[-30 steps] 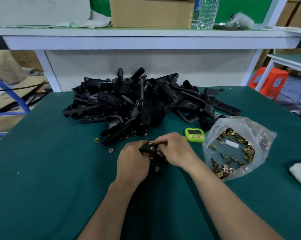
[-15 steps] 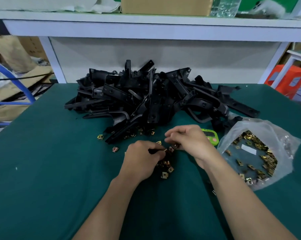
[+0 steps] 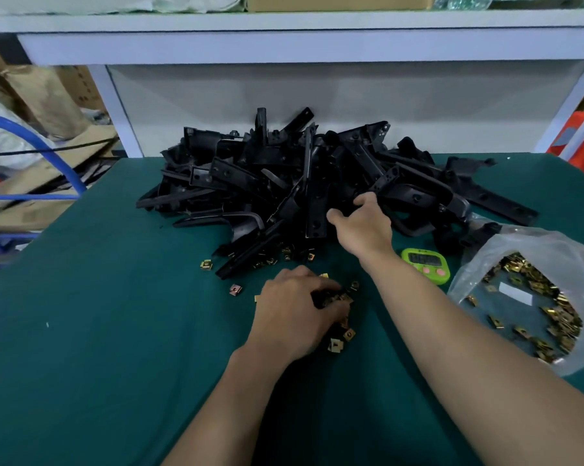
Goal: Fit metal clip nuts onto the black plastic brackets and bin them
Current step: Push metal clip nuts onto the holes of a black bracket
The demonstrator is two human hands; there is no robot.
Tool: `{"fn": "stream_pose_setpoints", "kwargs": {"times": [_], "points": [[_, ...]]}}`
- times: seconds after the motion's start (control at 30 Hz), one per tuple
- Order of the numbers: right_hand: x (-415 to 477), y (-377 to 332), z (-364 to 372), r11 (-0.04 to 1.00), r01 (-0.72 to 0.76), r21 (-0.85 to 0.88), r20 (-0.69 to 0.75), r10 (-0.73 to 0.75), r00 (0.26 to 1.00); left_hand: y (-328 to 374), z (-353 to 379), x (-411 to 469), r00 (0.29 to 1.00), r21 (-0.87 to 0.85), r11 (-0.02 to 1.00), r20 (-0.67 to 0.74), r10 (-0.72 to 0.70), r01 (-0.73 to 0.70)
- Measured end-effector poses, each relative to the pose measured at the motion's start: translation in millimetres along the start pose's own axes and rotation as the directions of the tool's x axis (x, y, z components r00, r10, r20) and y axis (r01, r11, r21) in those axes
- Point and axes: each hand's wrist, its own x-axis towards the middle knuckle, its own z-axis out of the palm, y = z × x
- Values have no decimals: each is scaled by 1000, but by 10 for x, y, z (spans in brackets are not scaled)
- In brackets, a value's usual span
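Observation:
A heap of black plastic brackets (image 3: 284, 183) lies at the back of the green table. My right hand (image 3: 363, 225) reaches into the heap's right side. Its fingertips touch a bracket (image 3: 317, 210) and its thumb is spread apart, with nothing held. My left hand (image 3: 294, 314) rests nearer to me, fingers curled down on a small cluster of brass clip nuts (image 3: 342, 338). Something dark shows under those fingers, but I cannot make it out. More loose clip nuts (image 3: 206, 264) lie at the heap's front edge.
An open clear plastic bag of clip nuts (image 3: 536, 297) lies at the right. A green timer (image 3: 425, 264) sits between it and the heap. A white shelf frame (image 3: 284, 45) stands behind the table. Blue tubing and cardboard (image 3: 42, 156) are beyond the left edge.
My right hand has left the clip nuts and moved forward into the bracket heap. My left hand has stayed on the clip nuts. The view has tilted down.

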Motion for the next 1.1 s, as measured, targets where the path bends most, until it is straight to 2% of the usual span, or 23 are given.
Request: {"fn": "stream_pose_setpoints", "kwargs": {"times": [0.17, 0.27, 0.4, 0.57, 0.63, 0.73, 0.83, 0.93, 1.0, 1.1], "points": [[118, -44, -65, 997, 12, -72, -72, -17, 997, -54, 18, 13, 998, -129, 991, -54, -28, 21], [72, -40, -219, 997, 54, -61, -143, -62, 988, -56, 9, 23, 993, -207, 975, -69, -97, 81], [-99, -32, -555, 986, 135, 97, -149, -120, 982, -54, -20, 10, 987, -282, 951, -52, -149, 129], [-649, 38, -865, 923, 249, 293, -81, -235, 969, -37, -63, 24, 976, -307, 950, -185, -115, 54], [-814, 125, -915, 894, 189, 406, -9, -203, 979, -25, -80, 24, 966, -382, 923, -221, -137, 43], [-960, 284, -938, 779, -8, 627, 130, -94, 987, 0, -79, 13, 948, -465, 885, -262, -181, 40], [-1034, 414, -912, 544, -228, 807, 305, -53, 951, 6, -78, 14, 921, -479, 876, -315, -228, 53], [-1038, 489, -874, 306, -387, 870, 414, -25, 910, -49, -92, 14, 907, -555, 827, -301, -295, 85], [-1033, 517, -863, 262, -421, 868, 439, -13, 898, -64, -116, -5, 904, -669, 737, -253, -345, 95], [-1035, 583, -867, 283, -459, 842, 488, -41, 872, -28, -150, -22, 912, -776, 627, -203, -357, 73]]}}
